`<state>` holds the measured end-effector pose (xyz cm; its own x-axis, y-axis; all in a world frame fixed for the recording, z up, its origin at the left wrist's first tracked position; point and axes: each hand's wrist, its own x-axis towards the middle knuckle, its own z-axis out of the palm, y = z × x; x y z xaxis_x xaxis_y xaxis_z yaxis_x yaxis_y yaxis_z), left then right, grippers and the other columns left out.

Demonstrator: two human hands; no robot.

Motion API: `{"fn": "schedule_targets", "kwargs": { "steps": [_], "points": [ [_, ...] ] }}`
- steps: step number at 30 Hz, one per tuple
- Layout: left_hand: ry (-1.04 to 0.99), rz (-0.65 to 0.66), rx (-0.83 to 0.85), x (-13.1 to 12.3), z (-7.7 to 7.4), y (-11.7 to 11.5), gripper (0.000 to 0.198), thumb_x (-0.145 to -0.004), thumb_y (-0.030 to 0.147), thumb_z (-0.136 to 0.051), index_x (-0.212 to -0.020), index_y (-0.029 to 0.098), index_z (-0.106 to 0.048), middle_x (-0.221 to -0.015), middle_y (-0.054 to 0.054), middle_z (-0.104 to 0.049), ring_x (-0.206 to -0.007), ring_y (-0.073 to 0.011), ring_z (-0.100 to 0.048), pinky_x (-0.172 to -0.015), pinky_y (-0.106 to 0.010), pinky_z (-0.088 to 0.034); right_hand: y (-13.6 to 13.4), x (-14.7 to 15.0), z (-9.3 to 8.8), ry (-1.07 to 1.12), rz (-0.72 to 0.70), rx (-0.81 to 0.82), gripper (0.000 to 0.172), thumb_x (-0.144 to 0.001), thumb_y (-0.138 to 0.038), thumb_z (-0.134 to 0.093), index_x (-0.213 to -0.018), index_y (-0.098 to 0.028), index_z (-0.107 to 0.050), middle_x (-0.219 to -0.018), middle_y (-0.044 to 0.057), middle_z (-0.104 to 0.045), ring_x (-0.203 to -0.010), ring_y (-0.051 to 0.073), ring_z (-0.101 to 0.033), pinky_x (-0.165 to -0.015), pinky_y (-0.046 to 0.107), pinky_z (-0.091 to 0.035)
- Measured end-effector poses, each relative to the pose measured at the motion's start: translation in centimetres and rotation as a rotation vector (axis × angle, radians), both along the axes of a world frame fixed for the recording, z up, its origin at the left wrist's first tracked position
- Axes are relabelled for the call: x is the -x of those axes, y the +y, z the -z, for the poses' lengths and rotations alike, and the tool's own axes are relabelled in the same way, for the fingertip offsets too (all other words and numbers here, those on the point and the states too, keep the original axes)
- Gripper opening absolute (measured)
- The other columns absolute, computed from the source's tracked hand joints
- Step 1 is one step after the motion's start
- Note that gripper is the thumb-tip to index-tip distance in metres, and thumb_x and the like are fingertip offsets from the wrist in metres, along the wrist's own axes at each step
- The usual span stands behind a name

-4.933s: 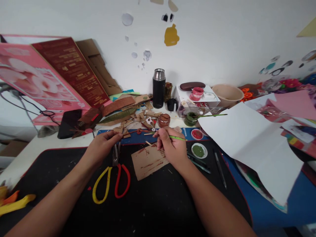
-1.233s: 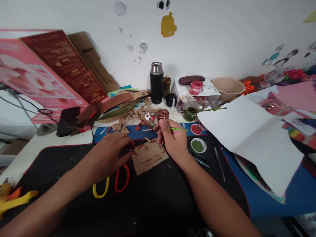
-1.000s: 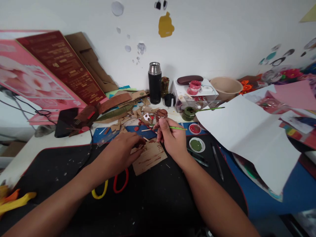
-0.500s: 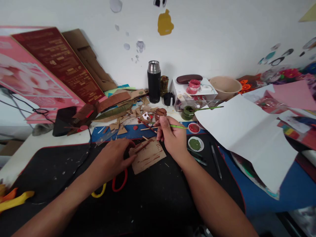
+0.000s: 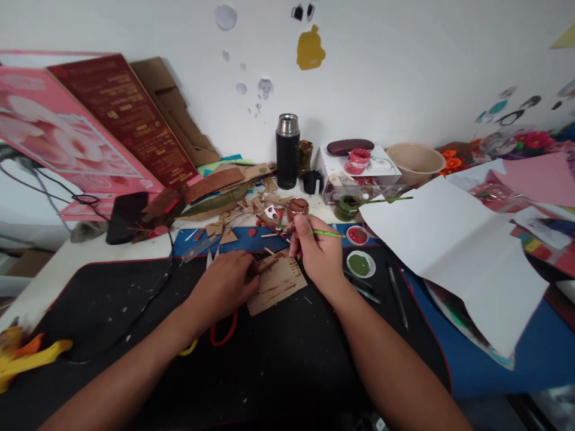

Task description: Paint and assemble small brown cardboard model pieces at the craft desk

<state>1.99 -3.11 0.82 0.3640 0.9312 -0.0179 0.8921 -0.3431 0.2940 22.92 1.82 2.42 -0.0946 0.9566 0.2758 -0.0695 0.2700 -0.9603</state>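
My left hand rests at the left edge of a small piece of cardboard streaked with brown paint. Its curled fingers pinch the near end of a thin brown-painted stick lying over the cardboard. In my right hand is a paintbrush with a green handle, gripped like a pen above the far edge of the cardboard. The bristles are hard to make out. Just beyond that hand stands an open jar of brown paint. Scissors with a red and yellow handle lie partly under my left hand.
Lids with red paint and green paint sit right of my right hand, near a pen. Behind are a green paint jar, a black flask and cardboard scraps. White paper covers the right side.
The view has shifted slightly, moving the scene rightward. My left hand has slid a little right along the stick, uncovering the scissor tips. My right hand keeps its hold on the paintbrush.
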Motion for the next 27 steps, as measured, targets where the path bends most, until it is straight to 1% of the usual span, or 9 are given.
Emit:
{"fn": "schedule_targets", "kwargs": {
  "steps": [3, 6, 11, 14, 17, 20, 24, 27],
  "points": [
    [-0.032, -0.023, 0.003, -0.1, -0.2, 0.1, 0.007, -0.088, 0.024, -0.059, -0.087, 0.021, -0.065, -0.089, -0.009, -0.07, -0.085, -0.0283, -0.067, -0.08, -0.042, -0.051, 0.0, -0.1, 0.0, 0.001, -0.002, 0.002, 0.044, -0.106, -0.059, -0.054, -0.083, -0.023, -0.067, -0.055, -0.004, -0.059, -0.047, 0.011, -0.057, -0.046, 0.025, -0.041],
    [-0.11, -0.068, 0.0, 0.4, -0.7, 0.2, 0.008, -0.088, 0.027, -0.059, -0.085, 0.022, -0.064, -0.086, -0.007, -0.07, -0.083, -0.0264, -0.066, -0.078, -0.04, -0.05, 0.0, -0.1, 0.0, 0.001, 0.007, 0.0, 0.045, -0.106, -0.06, -0.054, -0.084, -0.024, -0.067, -0.055, -0.004, -0.059, -0.047, 0.011, -0.057, -0.046, 0.025, -0.041],
    [-0.317, -0.139, -0.016, 2.1, -1.4, 0.3, 0.018, -0.09, 0.039, -0.057, -0.087, 0.023, -0.065, -0.085, -0.005, -0.071, -0.081, -0.0241, -0.066, -0.079, -0.038, -0.052, -0.2, 0.0, -0.4, 0.035, 0.015, 0.042, 0.046, -0.103, -0.064, -0.056, -0.083, -0.024, -0.068, -0.054, -0.003, -0.059, -0.046, 0.011, -0.057, -0.044, 0.025, -0.041],
    [-0.378, -0.219, -0.015, 3.1, -1.4, 0.3, 0.023, -0.09, 0.044, -0.057, -0.089, 0.023, -0.066, -0.085, -0.005, -0.071, -0.08, -0.0236, -0.066, -0.076, -0.036, -0.053, -0.2, 0.0, -0.6, 0.09, 0.01, 0.078, 0.046, -0.103, -0.064, -0.057, -0.083, -0.023, -0.068, -0.052, -0.004, -0.059, -0.044, 0.011, -0.057, -0.043, 0.024, -0.039],
    [-0.383, -0.291, -0.01, 3.9, -1.4, 0.2, 0.026, -0.09, 0.047, -0.057, -0.089, 0.022, -0.067, -0.085, -0.004, -0.072, -0.079, -0.0231, -0.066, -0.073, -0.035, -0.051, 0.0, 0.0, -0.5, 0.145, 0.005, 0.091, 0.045, -0.103, -0.062, -0.058, -0.083, -0.023, -0.067, -0.05, -0.004, -0.058, -0.042, 0.011, -0.056, -0.041, 0.023, -0.037],
    [-0.38, -0.336, -0.009, 4.2, -1.3, 0.2, 0.027, -0.089, 0.047, -0.057, -0.087, 0.023, -0.067, -0.085, -0.005, -0.072, -0.079, -0.0237, -0.067, -0.073, -0.035, -0.051, 0.0, 0.1, -0.5, 0.159, -0.01, 0.111, 0.047, -0.102, -0.064, -0.059, -0.081, -0.023, -0.067, -0.05, -0.004, -0.058, -0.042, 0.011, -0.056, -0.041, 0.023, -0.037],
    [-0.324, -0.337, -0.069, 4.2, -1.5, 0.1, 0.023, -0.087, 0.045, -0.056, -0.086, 0.023, -0.065, -0.086, -0.006, -0.072, -0.082, -0.0255, -0.068, -0.078, -0.037, -0.052, -0.4, 0.4, -0.6, 0.14, -0.056, 0.125, 0.049, -0.1, -0.067, -0.059, -0.081, -0.023, -0.067, -0.05, -0.004, -0.057, -0.042, 0.011, -0.056, -0.041, 0.023, -0.039],
    [-0.291, -0.318, -0.136, 3.9, -1.7, 0.0, 0.022, -0.087, 0.044, -0.055, -0.084, 0.023, -0.064, -0.084, -0.006, -0.071, -0.083, -0.0263, -0.068, -0.083, -0.039, -0.052, -0.6, 0.6, -0.8, 0.112, -0.085, 0.088, 0.049, -0.101, -0.066, -0.059, -0.08, -0.022, -0.068, -0.05, -0.004, -0.058, -0.042, 0.011, -0.056, -0.041, 0.023, -0.04]
  ]
}}
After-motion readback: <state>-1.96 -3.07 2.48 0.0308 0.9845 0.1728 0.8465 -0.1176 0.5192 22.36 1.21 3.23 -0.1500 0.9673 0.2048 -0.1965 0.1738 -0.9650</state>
